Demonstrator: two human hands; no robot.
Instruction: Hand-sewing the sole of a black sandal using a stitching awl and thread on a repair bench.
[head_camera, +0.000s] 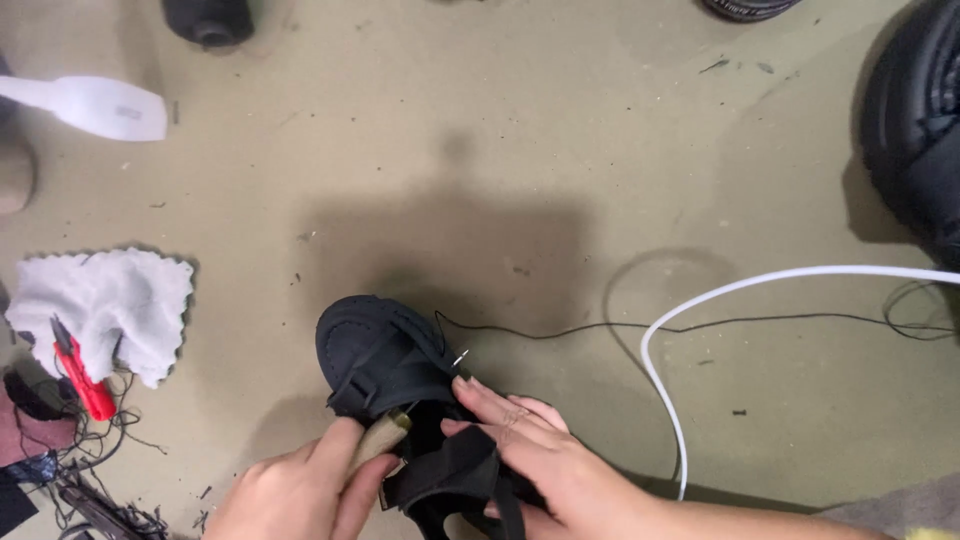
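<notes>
Low in the middle of the frame, one black shoe upper (385, 355) lies on the olive-green desk (520, 130), its rounded toe pointing to the upper left. Two hands work on it. The left hand (300, 490), at the bottom edge, has its grip closed on a tan, wooden-looking handle (378, 440) tipped with a brass ferrule, pressed against the shoe's opening. The right hand (545, 455), coming in from the lower right, pinches the edge of the upper and a black strap (455, 475) between thumb and fingers. Just above its fingertips one small metal needle (461, 359) glints, and one black thread (700, 325) runs from there to the right edge of the frame.

One white cable (700, 300) curves through the right half. At the left lie one white cloth (110, 300) with pinked edges and one red thread snip (82, 382) on its lower corner, beside a tangle of dark threads. One white plastic tool (95, 103) sits at the upper left.
</notes>
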